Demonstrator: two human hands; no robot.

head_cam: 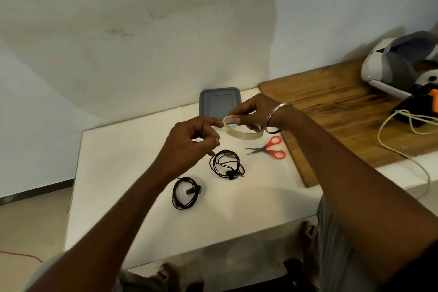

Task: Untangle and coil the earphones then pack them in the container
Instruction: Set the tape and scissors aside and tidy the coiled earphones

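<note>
My right hand (254, 111) grips a roll of clear tape (241, 129) above the white tabletop (123, 149); the fingertips of my left hand (192, 142) pinch at the roll's near edge. Two coiled black earphones lie on the tabletop below my hands: the first coil (186, 193) nearer me, the second coil (226, 163) just beyond it, apart from each other. Orange-handled scissors (269, 148) rest to the right of the second coil. The grey container lid (219, 102) lies flat at the tabletop's far edge, behind the tape.
</note>
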